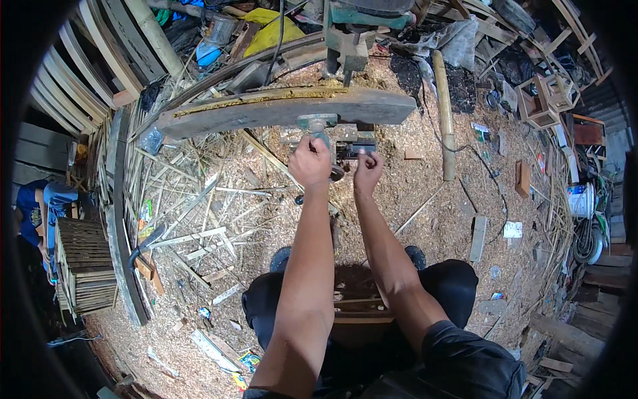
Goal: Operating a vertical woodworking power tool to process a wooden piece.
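Sawdust and pale wood shavings (pixel 425 199) carpeted the whole workshop floor beneath us, and we sat low over it on a small brown wooden stool (pixel 355 302), knees spread in black shorts, which put the work within easy reach of both arms

Nearest our feet lay a few scraps of packaging: a small bright yellow and blue printed wrapper (pixel 247 364) at the lower left, and a flat white paper label (pixel 512 229) on the shavings to our right. Thin split bamboo strips (pixel 193 236) were scattered loosely to our left, beside a stack of slatted wooden crates (pixel 83 266)

Ahead of us, our left hand (pixel 310 161) was closed in a fist around the upright grey-green metal handle (pixel 321 136) that hung under the bench, gripping it firmly, we judged, to steady or turn it. Our right hand (pixel 367 171) was pinched shut, thumb and forefinger closed on a small dark metal part (pixel 357 147) of the same fitting, just beside the left hand; what exactly the fingertips held was too small for us to tell

Above both hands ran a long, weathered grey wooden plank (pixel 286 110), dusted yellow along its top edge, serving as the bench. Beyond it stood a green metal machine (pixel 352 30), a crumpled yellow plastic sheet (pixel 272 30), and, far right, a round white plastic bucket (pixel 581 199) among coiled cables
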`<state>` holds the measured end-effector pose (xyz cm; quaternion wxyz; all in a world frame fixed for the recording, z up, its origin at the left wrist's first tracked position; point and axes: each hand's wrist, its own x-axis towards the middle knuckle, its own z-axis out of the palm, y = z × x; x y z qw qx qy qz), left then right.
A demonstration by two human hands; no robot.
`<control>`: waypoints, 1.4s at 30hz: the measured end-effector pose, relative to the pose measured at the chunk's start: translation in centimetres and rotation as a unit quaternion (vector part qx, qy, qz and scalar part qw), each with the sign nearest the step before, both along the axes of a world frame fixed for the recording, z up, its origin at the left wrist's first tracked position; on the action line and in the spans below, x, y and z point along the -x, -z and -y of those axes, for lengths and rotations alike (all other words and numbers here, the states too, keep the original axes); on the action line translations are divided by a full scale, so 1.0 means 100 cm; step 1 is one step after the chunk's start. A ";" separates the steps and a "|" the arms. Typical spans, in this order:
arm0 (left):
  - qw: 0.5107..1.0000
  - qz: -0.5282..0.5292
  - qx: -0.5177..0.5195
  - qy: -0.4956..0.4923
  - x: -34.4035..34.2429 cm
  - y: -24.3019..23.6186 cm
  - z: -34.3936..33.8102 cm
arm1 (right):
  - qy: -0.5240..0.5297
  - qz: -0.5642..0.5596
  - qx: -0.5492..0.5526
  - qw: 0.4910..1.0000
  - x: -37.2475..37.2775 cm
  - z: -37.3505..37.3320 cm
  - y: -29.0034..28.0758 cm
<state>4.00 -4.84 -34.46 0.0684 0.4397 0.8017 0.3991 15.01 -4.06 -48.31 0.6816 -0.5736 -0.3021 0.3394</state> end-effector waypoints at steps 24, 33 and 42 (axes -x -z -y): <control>0.999 0.013 -0.043 0.001 0.001 0.012 -0.002 | -0.182 -0.043 0.215 0.959 -0.027 0.010 0.002; 1.000 -0.017 -0.007 0.009 -0.007 -0.007 -0.003 | -0.194 -0.191 0.196 0.942 -0.017 0.010 -0.001; 0.975 -0.061 -0.067 0.204 0.018 -0.001 0.004 | -0.201 -0.225 0.217 0.928 -0.017 0.014 -0.009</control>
